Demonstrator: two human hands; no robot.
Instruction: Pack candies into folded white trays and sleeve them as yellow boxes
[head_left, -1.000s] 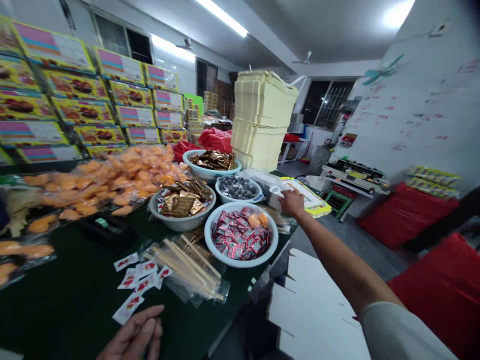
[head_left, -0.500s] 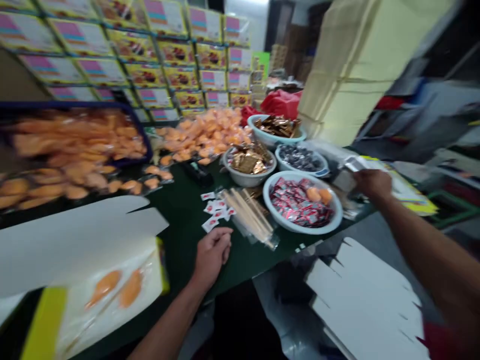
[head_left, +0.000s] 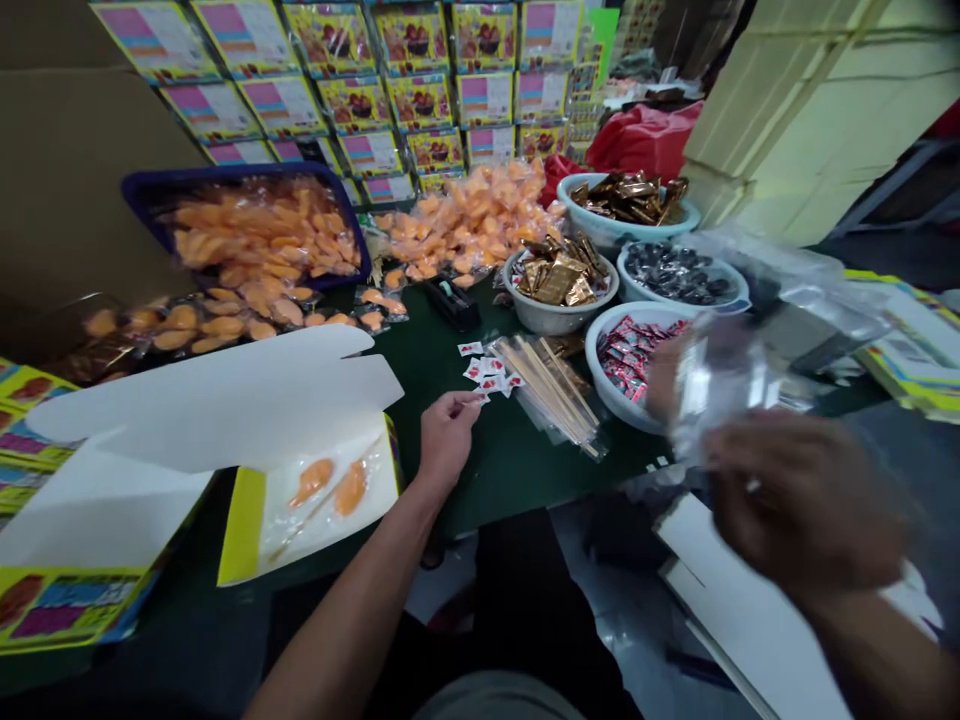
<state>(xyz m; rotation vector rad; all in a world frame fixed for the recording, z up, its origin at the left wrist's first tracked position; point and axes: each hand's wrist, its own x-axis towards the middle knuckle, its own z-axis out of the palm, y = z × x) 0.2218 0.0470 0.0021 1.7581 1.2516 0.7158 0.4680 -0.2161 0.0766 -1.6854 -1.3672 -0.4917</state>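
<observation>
My left hand [head_left: 446, 438] rests on the dark green table [head_left: 487, 470], its fingertips pinched at a small white and red sachet [head_left: 480, 397] at the edge of a scatter of such sachets [head_left: 487, 368]. My right hand [head_left: 802, 500] is close to the camera and blurred, closed on a clear plastic packet [head_left: 720, 385] held in the air in front of the bowls. An open yellow box [head_left: 315, 500] with orange pieces under clear film lies left of my left hand.
A bundle of wooden sticks in plastic [head_left: 559, 395] lies by the sachets. Several bowls hold red packets [head_left: 626, 365], gold packets [head_left: 559, 285] and dark sweets [head_left: 679, 275]. Bagged orange snacks [head_left: 255, 240] fill a blue tray behind. White flat cartons [head_left: 757, 620] lie lower right.
My right hand has drawn back from the table's far end toward me, bringing the clear packet. My left hand has slid forward to the sachets. The view has swung left and down.
</observation>
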